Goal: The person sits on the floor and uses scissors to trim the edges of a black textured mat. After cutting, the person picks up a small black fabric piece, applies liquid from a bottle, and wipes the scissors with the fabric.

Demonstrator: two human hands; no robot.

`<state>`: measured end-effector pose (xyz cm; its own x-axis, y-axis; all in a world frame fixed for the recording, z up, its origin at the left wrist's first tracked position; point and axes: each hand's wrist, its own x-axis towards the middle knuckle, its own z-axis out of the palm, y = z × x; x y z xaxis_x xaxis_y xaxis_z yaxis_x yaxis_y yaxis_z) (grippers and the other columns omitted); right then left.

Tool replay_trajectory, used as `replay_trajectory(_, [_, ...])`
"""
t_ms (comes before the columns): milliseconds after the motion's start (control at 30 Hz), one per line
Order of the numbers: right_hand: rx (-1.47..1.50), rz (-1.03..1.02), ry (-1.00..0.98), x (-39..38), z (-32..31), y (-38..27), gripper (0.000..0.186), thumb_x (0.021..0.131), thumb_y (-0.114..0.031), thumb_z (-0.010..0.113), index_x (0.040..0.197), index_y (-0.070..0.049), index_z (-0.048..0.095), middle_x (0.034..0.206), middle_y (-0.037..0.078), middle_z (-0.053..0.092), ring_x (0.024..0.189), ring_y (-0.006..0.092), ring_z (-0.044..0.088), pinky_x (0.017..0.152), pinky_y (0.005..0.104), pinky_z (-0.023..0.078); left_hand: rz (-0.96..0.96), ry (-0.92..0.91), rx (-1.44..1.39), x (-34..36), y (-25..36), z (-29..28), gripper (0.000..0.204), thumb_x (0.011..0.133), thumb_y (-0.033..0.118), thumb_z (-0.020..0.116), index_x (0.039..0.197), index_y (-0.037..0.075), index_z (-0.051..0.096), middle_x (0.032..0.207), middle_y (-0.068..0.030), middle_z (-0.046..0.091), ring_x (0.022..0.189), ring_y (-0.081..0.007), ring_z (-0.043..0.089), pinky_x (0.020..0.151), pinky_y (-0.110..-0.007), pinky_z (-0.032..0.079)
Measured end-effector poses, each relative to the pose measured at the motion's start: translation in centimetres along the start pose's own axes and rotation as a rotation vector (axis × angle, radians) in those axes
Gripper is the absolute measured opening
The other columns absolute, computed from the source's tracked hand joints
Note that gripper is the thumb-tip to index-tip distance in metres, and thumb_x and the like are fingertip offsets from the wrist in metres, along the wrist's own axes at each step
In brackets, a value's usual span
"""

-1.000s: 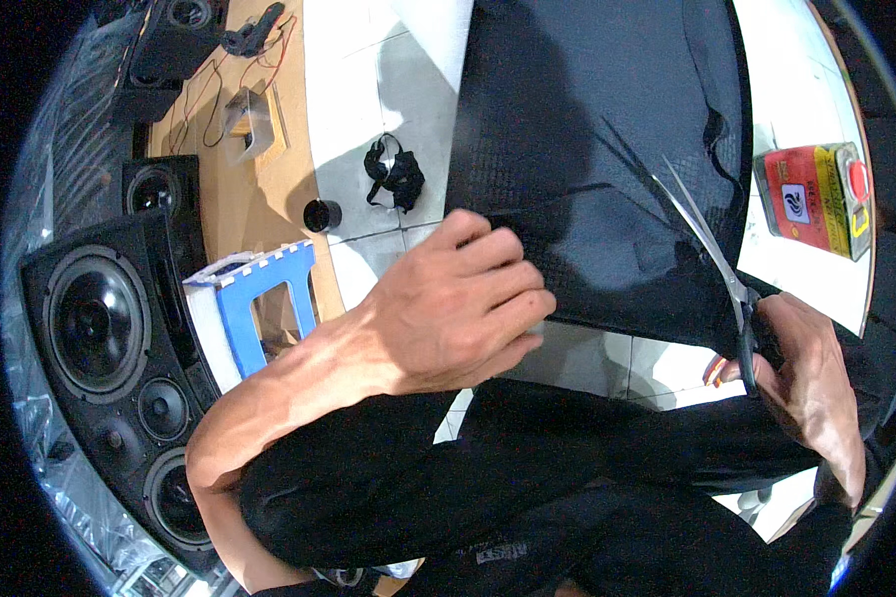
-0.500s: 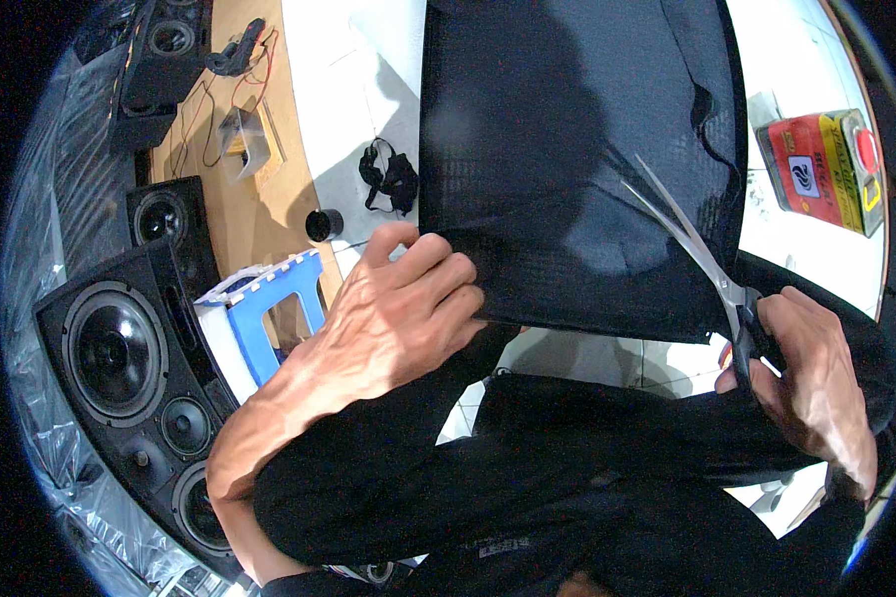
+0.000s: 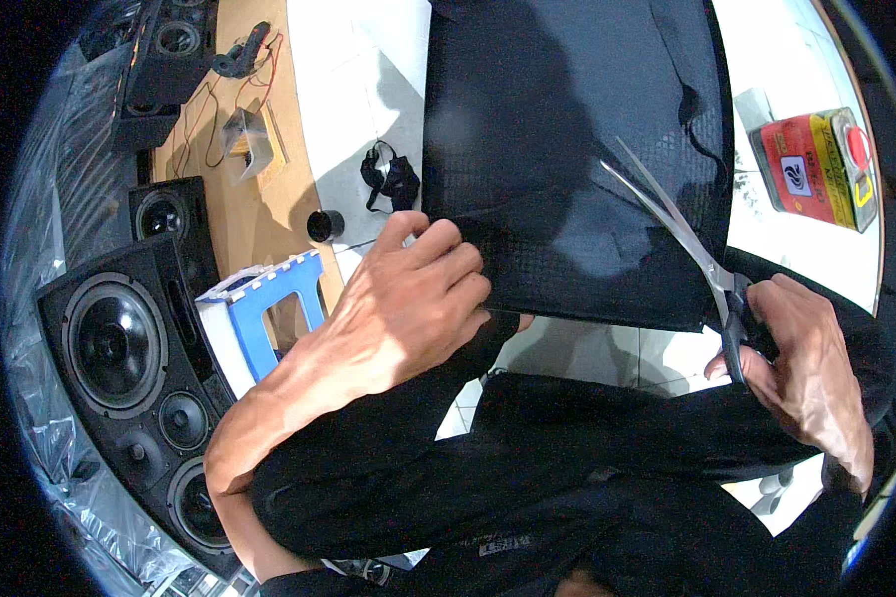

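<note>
A large black panel covered in mesh cloth stretches away in front of me, with a loose, wavy cloth edge along its right side. My left hand is closed at the panel's near left corner, its curled fingers gripping the edge; the fingertips are partly hidden. In my right hand is a pair of scissors with dark handles, gripped near the panel's near right corner. Its long metal blades are slightly parted and point up and left over the cloth.
Right of the panel stands a red and yellow metal can with a red cap. Black speakers line the left, beside a blue and white folding stool. A black strap and a small black cylinder lie left of the panel.
The scissors and my right hand have shifted a little left and up. The panel's right side has also moved slightly left. My left hand keeps its grip at the corner.
</note>
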<state>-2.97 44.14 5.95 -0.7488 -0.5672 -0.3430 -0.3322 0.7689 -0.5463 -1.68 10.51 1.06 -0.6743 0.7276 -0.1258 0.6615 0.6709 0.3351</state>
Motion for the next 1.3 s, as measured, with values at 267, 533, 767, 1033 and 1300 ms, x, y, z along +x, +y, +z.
replay_trajectory(267, [0.015, 0.021, 0.055, -0.1, -0.1, -0.5, 0.051, 0.075, -0.044, 0.073, 0.080, 0.002, 0.052, 0.066, 0.013, 0.044, 0.061, 0.0324, 0.047, 0.058, 0.0421, 0.038, 0.146, -0.067, 0.045, 2.5, 2.0, 0.8, 0.026, 0.073, 0.022, 0.074, 0.090, 0.005, 0.064, 0.094, -0.0046, 0.060, 0.092, -0.0212, 0.053, 0.087, -0.039, 0.040])
replay_trajectory(533, [-0.022, -0.051, 0.080, -0.3, -0.5, -0.4, 0.044, 0.074, -0.035, 0.076, 0.077, 0.002, 0.051, 0.065, 0.013, 0.045, 0.060, 0.0322, 0.048, 0.057, 0.0419, 0.039, 0.007, -0.078, 0.026, 0.4, 0.6, -1.4, 0.021, 0.072, 0.021, 0.073, 0.076, 0.003, 0.062, 0.078, -0.0077, 0.057, 0.087, -0.0239, 0.053, 0.083, -0.041, 0.041])
replay_trajectory(767, [-0.009, 0.031, 0.010, -0.7, -0.8, 0.0, 0.044, 0.076, -0.036, 0.075, 0.080, 0.003, 0.055, 0.067, 0.011, 0.048, 0.064, 0.0287, 0.048, 0.061, 0.0398, 0.039, -0.296, 0.158, -0.282, 0.7, 0.8, -4.6, 0.018, 0.076, 0.013, 0.076, 0.089, 0.004, 0.066, 0.084, -0.0058, 0.064, 0.081, -0.0196, 0.056, 0.080, -0.034, 0.043])
replay_trajectory(1033, [-0.258, -0.137, -0.059, -1.0, -0.3, -0.2, 0.025, 0.069, -0.012, 0.074, 0.074, -0.003, 0.052, 0.064, 0.009, 0.048, 0.063, 0.0262, 0.050, 0.054, 0.0395, 0.041, -0.961, 0.603, -0.783, 0.2, -2.5, -0.4, 0.038, 0.089, 0.024, 0.068, 0.110, -0.006, 0.059, 0.092, -0.0084, 0.063, 0.083, -0.0114, 0.055, 0.075, -0.026, 0.046])
replay_trajectory(1300, [-0.527, -0.560, -0.133, 6.2, 0.2, -1.8, 0.019, 0.074, -0.015, 0.070, 0.074, -0.001, 0.057, 0.069, 0.008, 0.055, 0.071, 0.0239, 0.058, 0.054, 0.0359, 0.049, -0.952, 0.342, -0.943, -0.8, -2.0, 1.7, 0.054, 0.089, 0.038, 0.067, 0.108, -0.012, 0.061, 0.086, -0.0150, 0.068, 0.075, -0.0157, 0.062, 0.067, -0.029, 0.050])
